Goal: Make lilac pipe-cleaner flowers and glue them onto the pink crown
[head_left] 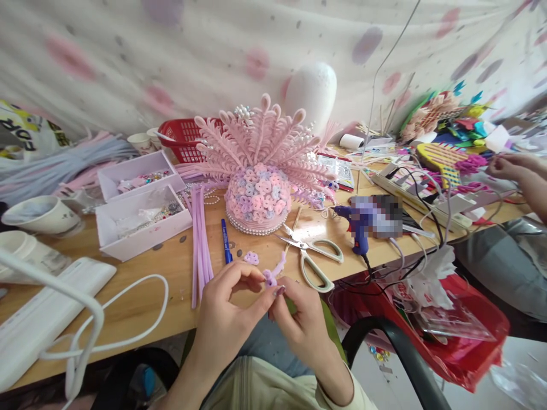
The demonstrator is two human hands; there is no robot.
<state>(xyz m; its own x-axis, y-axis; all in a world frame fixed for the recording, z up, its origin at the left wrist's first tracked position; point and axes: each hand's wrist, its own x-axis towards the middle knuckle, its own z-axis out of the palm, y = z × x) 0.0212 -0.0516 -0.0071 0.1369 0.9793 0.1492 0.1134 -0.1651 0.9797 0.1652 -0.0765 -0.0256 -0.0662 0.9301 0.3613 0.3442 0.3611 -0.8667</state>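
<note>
Between my two hands is a lilac pipe cleaner (270, 278), partly curled into small loops, with one loose end sticking up. My left hand (233, 304) pinches it from the left, and my right hand (301, 313) grips it from the right, fingers closed. Just beyond the fingers a finished lilac pipe-cleaner flower (251, 258) lies on the table. Behind it stands a pink headdress (258, 196) covered in small flowers, with feathery plumes and a pearl rim. Scissors (310, 248) lie open beyond my right hand. A blue marker (226, 241) and straight lilac pipe cleaners (200, 245) lie to the left.
A blue glue gun (360, 228) with cords rests at right. White boxes (145, 228) of beads, paper cups (38, 215) and a white power strip (51, 319) occupy the left. A red basket (182, 139) and white foam head (314, 94) stand behind. Another person's hand (513, 168) works at far right.
</note>
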